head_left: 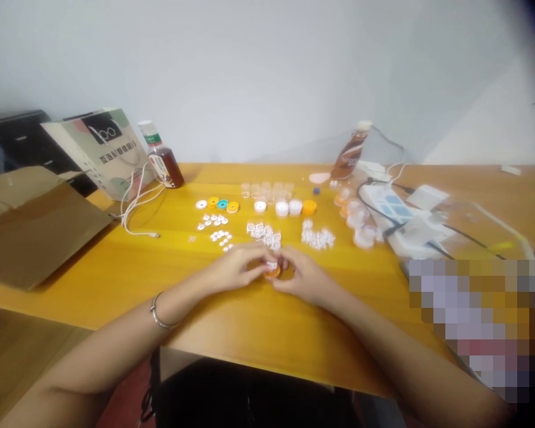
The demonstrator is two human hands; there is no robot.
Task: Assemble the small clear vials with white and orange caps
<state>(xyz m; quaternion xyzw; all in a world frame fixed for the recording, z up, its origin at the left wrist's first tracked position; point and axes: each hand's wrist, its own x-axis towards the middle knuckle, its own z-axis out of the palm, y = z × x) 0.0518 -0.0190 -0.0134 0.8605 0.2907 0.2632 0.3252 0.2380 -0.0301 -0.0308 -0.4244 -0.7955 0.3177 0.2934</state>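
Note:
My left hand [238, 267] and my right hand [305, 278] meet low over the table, fingers curled toward each other. Between their fingertips is an orange round cap [273, 273], with a small white part [271, 264] at its top; the fingers partly cover both. Just beyond my hands lie white gear-like pieces [265, 233], and another pile of white pieces [318, 238] is to the right. Small white round pieces [220, 236] are left of them. Behind stand a row of white and orange caps [309, 207] and several clear cups [267, 191].
A brown paper bag [40, 220], a printed carton bag [111, 154], a sauce bottle [164, 160] and a white cable [131, 208] are at left. At right are a drink bottle [351, 151], stacked round containers [361, 223] and a white power strip [387, 217] with cords.

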